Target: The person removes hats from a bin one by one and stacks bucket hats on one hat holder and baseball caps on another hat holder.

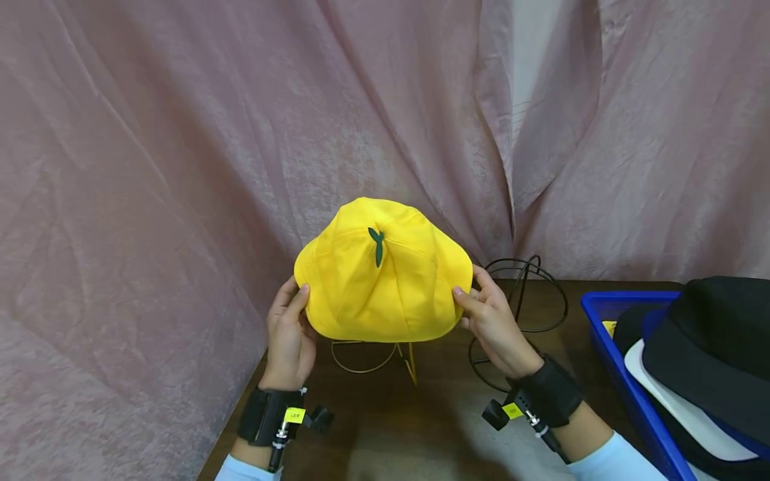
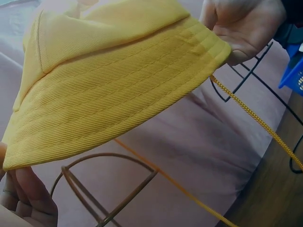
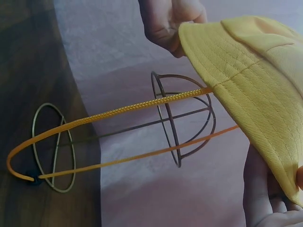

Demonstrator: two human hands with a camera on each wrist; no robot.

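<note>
Holding one yellow hat [image 1: 383, 274] by opposite brim edges, the left hand [image 1: 291, 334] and right hand [image 1: 496, 321] pinch it above a wire stand [image 1: 367, 354]. Soft and light, it likely flops; the brim grips best. Two stands, one black [image 1: 523, 294]; one blue bin [image 1: 625, 381] right of the hat.

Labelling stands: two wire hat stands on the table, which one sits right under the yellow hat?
The gold wire stand, directly below the yellow hat between both hands. The black wire stand is off to the right, behind the right hand.
</note>
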